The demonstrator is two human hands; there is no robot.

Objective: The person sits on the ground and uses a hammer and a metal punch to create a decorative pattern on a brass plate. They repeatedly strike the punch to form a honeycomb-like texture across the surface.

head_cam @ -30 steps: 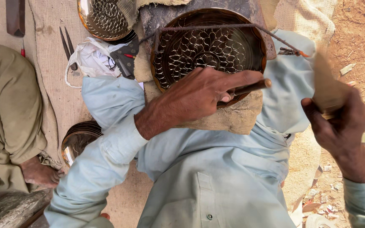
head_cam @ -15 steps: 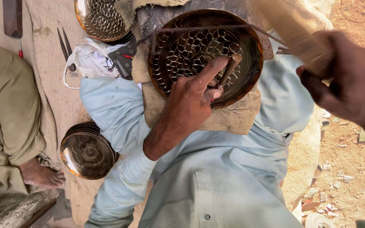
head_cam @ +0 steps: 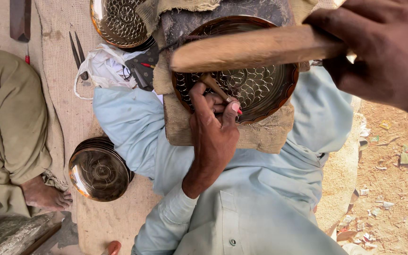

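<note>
**Sandy ground, burlap mat, engraved plate on lap**

Dusty ground and a coarse burlap mat underneath, seen from above. Engraved brass plate centred on a padded block across the lap, rim clear on its right side, far edge partly hidden. Left hand at the plate's near-left edge, fingers pinched shut around a thin metal punch, tip down on the patterned surface. Right hand up and to the right of the plate, clamped on a wooden mallet lying crosswise above the plate's far half. Hands well apart. Left of the plate: white plastic bag, dark shears, a second patterned plate beyond. Near-left of the plate, a stack of brass dishes on the mat, then another person's foot. Open sandy room right of the plate.

Compared with half a second ago: mallet swung in over the plate from the far right, punch now gripped upright rather than loosely under the fingers.
</note>
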